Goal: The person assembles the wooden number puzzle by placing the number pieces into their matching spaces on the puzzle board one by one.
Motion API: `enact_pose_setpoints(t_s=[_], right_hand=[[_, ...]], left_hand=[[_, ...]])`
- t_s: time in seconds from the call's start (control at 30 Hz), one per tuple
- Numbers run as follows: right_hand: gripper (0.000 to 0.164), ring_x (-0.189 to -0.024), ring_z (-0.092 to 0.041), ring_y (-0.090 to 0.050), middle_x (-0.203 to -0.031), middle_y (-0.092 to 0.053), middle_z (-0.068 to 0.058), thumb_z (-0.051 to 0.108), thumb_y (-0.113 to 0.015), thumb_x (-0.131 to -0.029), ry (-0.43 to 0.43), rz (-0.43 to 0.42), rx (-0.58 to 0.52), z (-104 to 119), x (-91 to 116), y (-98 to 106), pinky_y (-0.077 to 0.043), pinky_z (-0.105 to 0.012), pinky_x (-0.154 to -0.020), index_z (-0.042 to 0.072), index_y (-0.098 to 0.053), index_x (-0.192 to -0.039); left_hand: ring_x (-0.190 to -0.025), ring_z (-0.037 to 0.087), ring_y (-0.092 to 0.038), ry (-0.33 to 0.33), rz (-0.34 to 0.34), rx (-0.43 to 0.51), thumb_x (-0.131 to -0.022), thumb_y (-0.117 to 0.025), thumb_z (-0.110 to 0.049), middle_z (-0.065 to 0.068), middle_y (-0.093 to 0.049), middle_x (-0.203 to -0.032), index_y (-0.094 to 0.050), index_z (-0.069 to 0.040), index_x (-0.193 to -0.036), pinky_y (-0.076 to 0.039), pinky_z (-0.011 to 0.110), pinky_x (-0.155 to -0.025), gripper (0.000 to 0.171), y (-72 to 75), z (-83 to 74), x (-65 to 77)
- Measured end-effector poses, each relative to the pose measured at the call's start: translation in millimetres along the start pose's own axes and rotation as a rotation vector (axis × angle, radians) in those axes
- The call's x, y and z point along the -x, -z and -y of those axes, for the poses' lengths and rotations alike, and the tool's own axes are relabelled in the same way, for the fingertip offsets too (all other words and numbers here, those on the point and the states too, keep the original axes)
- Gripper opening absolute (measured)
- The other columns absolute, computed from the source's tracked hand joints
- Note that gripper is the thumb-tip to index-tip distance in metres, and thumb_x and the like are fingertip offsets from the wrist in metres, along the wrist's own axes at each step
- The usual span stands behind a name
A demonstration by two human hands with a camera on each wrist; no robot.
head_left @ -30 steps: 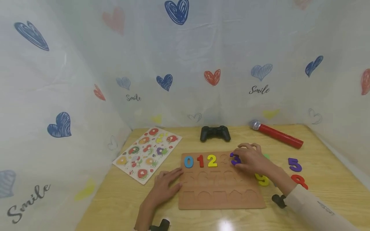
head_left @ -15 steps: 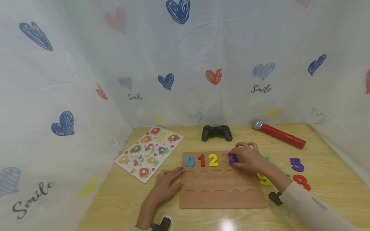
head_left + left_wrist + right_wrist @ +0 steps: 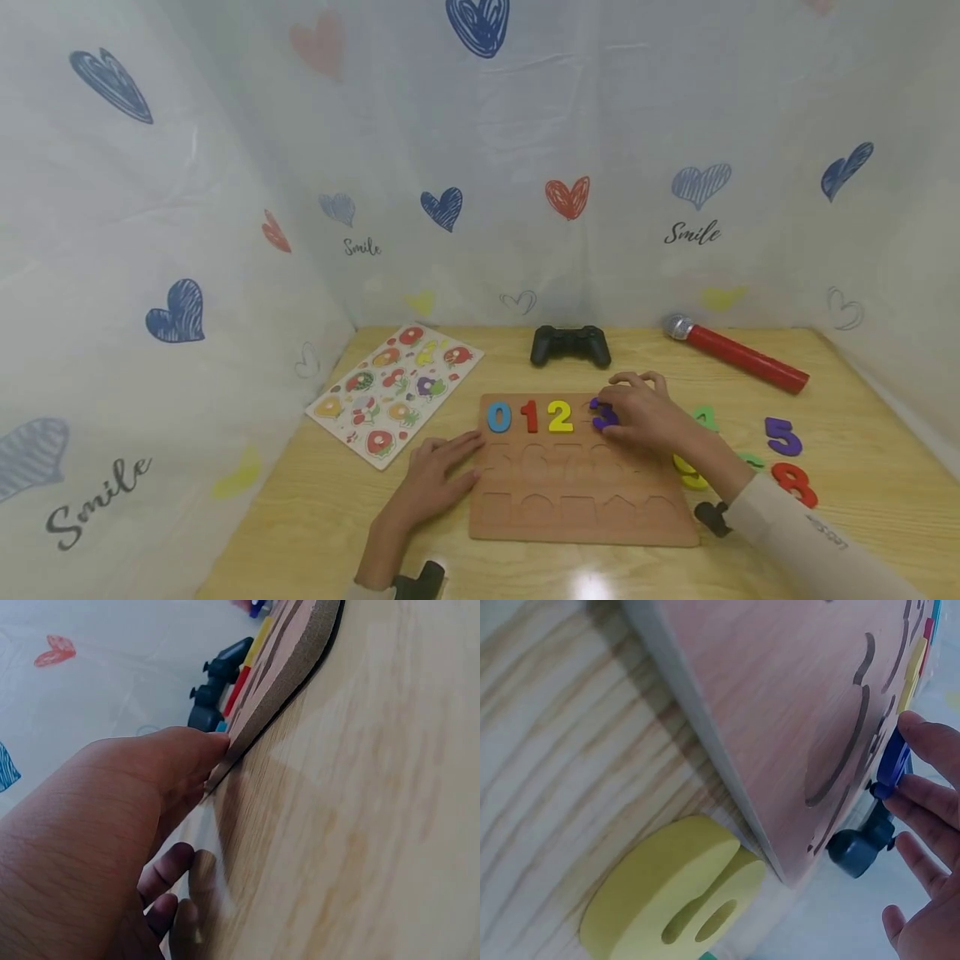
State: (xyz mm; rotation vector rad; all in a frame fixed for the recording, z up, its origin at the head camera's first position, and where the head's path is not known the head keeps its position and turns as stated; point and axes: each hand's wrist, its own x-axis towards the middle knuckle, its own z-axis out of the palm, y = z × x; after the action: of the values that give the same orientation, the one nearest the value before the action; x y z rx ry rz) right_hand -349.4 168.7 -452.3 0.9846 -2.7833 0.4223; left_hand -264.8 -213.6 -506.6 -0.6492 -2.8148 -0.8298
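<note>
The right hand [image 3: 647, 417] pinches the purple three [image 3: 603, 417] at the top row of the brown board [image 3: 585, 528], just right of the yellow two [image 3: 559, 417]. The left hand [image 3: 430, 483] is loose and wide, touching the board's left side.

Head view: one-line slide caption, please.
Right hand pinches the purple 3 at the board, right of blue 0, red 1 and yellow 2; left hand at the board's left edge.
</note>
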Motion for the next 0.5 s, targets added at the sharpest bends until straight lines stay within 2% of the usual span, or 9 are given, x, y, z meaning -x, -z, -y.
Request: enact_pose_setpoints(t_s=[0.5], right_hand=[[0.035,-0.123,-0.035,-0.048,-0.111,-0.07,0.0,0.027,-0.083,-0.082,0.014,-0.005,-0.002,1.0,-7.0,-5.1,-0.018,-0.064,-0.098,0.013,-0.072,-0.112]], left_hand=[[-0.111,0.018,-0.043,0.004,0.017,-0.01,-0.097,-0.063,-0.04,-0.009,-0.047,-0.152,-0.058,-0.024,-0.143,-0.029,0.041,-0.085,0.049,2.2,-3.1,-0.9]])
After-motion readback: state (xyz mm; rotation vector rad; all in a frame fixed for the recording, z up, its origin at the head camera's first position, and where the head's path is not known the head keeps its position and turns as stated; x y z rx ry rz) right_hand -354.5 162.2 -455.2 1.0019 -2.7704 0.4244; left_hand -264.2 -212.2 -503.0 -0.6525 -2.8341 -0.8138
